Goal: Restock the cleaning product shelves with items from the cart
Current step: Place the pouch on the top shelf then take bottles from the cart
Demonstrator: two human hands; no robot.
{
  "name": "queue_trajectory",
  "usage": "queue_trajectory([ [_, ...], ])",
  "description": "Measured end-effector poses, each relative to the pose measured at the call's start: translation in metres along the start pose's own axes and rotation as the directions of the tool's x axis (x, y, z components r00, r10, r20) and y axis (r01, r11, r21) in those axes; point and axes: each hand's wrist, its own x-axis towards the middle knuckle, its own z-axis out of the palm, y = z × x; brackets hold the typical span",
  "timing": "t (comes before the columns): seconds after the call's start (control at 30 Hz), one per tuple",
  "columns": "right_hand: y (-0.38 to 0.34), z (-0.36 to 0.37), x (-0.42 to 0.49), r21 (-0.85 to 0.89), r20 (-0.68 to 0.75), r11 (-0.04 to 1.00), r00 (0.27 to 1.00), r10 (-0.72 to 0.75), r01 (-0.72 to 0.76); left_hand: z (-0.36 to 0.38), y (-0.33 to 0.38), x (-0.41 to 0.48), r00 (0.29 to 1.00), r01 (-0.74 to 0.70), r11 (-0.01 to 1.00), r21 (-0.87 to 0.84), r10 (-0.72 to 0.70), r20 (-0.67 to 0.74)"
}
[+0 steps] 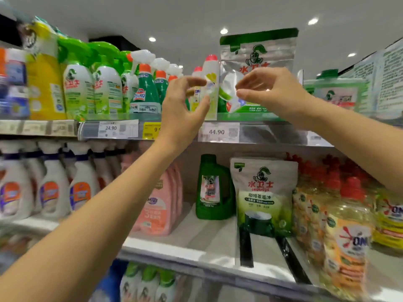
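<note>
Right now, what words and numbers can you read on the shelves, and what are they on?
"24.90": white price tag, upper shelf edge.
"44.90": second price tag, further right.
"水卫士", "seaways", "咖啡茶垢净": pouch on the lower shelf.
"9": yellow tag; the rest is behind the left hand.
Labels on the spray bottles and other small print: too blurred to read.

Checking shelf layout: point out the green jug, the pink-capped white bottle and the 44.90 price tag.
green jug (210, 189): head view, front label.
pink-capped white bottle (211, 67): head view, shoulder below cap.
44.90 price tag (216, 132): head view, printed number.
</note>
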Motion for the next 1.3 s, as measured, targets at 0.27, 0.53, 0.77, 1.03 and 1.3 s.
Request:
queue_trajectory([
  [0.27, -0.063, 0.059, -0.132, 0.470, 0.118, 0.883, 0.991, -0.068, 0.005, -0.086, 0.078, -0.149, 0.898, 0.439, 0.898, -0.001, -0.439, -0.040],
  [0.53, -0.155, 0.172, -0.284, 0.743, 0.499, 0.570, 0.858, -0.121, -0.351, -0.216, 0.172, -0.359, 0.553, 0.833, 0.529, 0.162, -0.797, -0.243],
  [0.77, -0.255, 0.287, -0.406, 0.582, 0.806, 0.495, 0.536, -0.251, -0.645, -0.328, 0.251, -0.512, 0.124, 0.992, 0.118, 0.050, -0.791, -0.599],
  [1.03, -0.370, 0.416, -0.519, 0.072, 0.988, 0.504, -0.006, -0.153, -0.861, -0.436, 0.297, -0.649, -0.255, 0.951, -0.293, -0.101, -0.556, -0.791],
  [1.3, -0.422, 0.479, -0.630, -0.158, 0.955, 0.773, -0.295, -0.039, -0.614, -0.457, 0.291, -0.729, -0.575, 0.750, -0.642, -0.159, -0.515, -0.636],
])
